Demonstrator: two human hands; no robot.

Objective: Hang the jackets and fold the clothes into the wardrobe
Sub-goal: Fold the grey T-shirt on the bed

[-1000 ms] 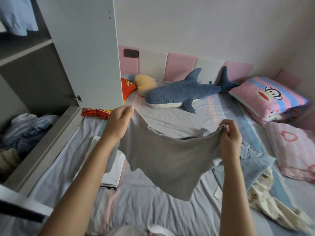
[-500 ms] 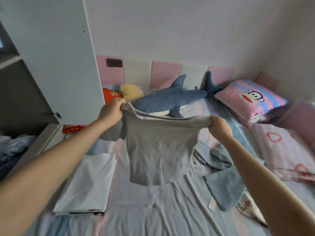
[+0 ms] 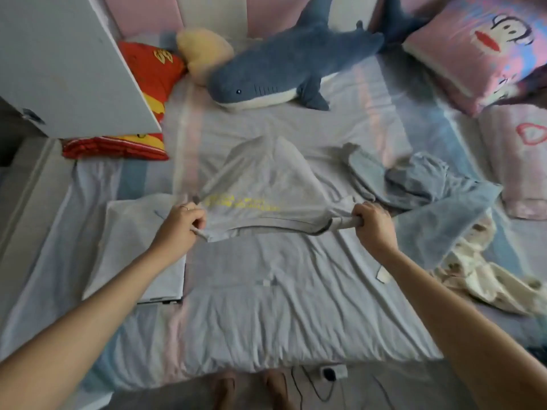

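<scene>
- Grey T-shirt [image 3: 260, 184] with yellow lettering lies spread on the bed [image 3: 266, 315], its near edge stretched between your hands.
- Your left hand [image 3: 181, 222] holds the shirt's left corner, fingers curled round the cloth.
- Your right hand [image 3: 375, 224] grips the bunched right corner in a closed fist.
- Folded white cloth [image 3: 130, 250] lies just beside your left hand; crumpled blue garments [image 3: 429, 184] lie near your right.
- Wardrobe door [image 3: 65, 63] stands open at upper left.
</scene>
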